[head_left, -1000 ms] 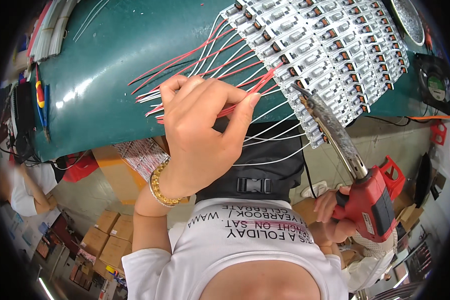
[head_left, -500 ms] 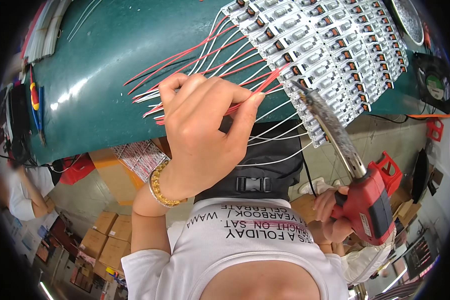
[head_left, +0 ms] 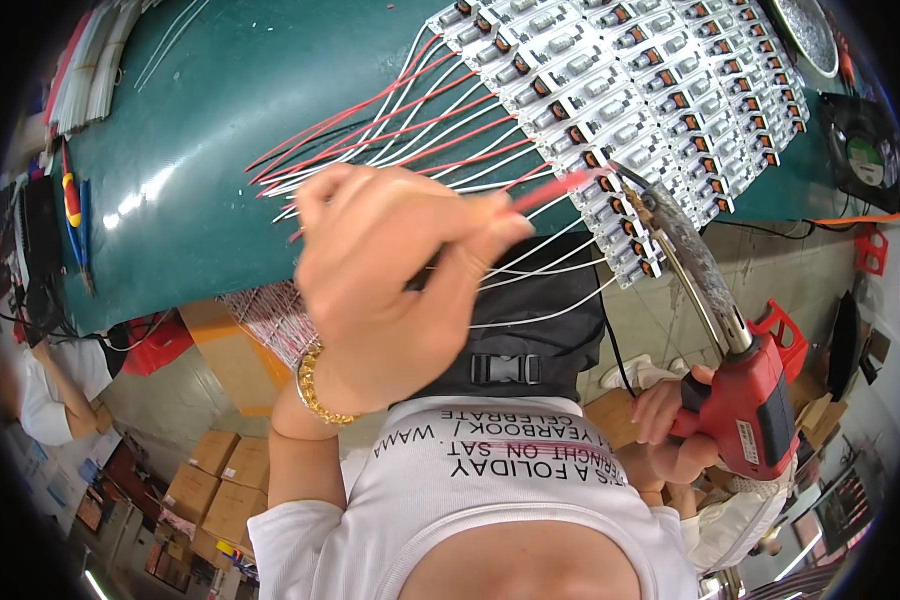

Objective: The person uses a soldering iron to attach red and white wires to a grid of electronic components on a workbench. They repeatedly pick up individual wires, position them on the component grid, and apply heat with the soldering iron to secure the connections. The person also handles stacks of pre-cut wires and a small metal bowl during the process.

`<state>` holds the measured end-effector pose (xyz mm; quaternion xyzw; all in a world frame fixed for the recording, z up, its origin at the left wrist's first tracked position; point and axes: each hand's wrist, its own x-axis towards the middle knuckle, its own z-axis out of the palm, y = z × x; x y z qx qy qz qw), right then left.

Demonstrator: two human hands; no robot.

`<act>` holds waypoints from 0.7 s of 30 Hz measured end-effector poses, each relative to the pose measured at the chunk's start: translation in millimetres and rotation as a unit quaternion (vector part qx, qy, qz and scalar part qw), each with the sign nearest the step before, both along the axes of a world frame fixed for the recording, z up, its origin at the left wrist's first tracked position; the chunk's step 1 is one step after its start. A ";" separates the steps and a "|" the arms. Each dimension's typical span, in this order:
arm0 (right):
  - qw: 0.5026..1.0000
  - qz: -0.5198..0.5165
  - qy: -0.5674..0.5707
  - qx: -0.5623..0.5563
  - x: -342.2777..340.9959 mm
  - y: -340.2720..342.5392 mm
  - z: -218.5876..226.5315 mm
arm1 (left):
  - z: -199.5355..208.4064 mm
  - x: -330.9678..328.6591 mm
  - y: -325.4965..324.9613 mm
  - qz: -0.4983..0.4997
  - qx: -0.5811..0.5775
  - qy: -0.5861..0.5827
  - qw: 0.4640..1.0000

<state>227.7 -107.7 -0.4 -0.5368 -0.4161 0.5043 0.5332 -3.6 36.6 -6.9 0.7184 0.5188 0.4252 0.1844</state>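
My left hand (head_left: 385, 265), blurred by motion, is closed in a pinch over several thin red wires (head_left: 560, 188). The wires run from its fingertips to the near-left edge of a panel of small white circuit boards (head_left: 625, 95). My right hand (head_left: 675, 425) grips the handle of a red and black soldering gun (head_left: 755, 400). The gun's long metal barrel slants up to the left, and its dark tip is close to the red wires' ends at the board edge; contact cannot be made out. White wires (head_left: 545, 325) and more red wires (head_left: 370, 105) fan leftward from the boards.
A green tabletop (head_left: 200, 110) lies under the panel. Left are a screwdriver (head_left: 70, 195) and bundled clear strips (head_left: 100, 65). At the far right are a metal bowl (head_left: 805, 35) and a dark round-faced device (head_left: 865, 155). Cartons (head_left: 215, 485) stand on the floor; another person (head_left: 60, 385) is at left.
My left hand has drawn slightly down and left, still pinching the red wires. The soldering gun has shifted a little to the right, its tip now beside the wires' ends.
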 end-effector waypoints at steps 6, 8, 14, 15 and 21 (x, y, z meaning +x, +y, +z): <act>1.000 -0.022 0.003 -0.010 0.9 -9.8 -1.0 | -3.7 13.3 -8.5 -0.017 -0.034 0.062 0.997; 1.000 -0.018 0.006 -0.018 1.7 -10.4 -2.9 | -5.9 12.4 -9.9 -0.001 -0.022 0.070 0.997; 0.996 -0.058 -0.024 -0.061 1.2 -25.2 -4.1 | -7.2 14.3 -8.5 -0.012 -0.023 0.061 0.998; 0.994 -0.069 -0.053 -0.064 0.8 -27.5 -5.9 | -7.6 15.3 -9.1 -0.013 -0.020 0.064 0.998; 0.998 -0.049 -0.020 -0.027 -0.7 -18.3 -4.6 | -7.8 12.0 -8.9 -0.011 -0.016 0.066 0.998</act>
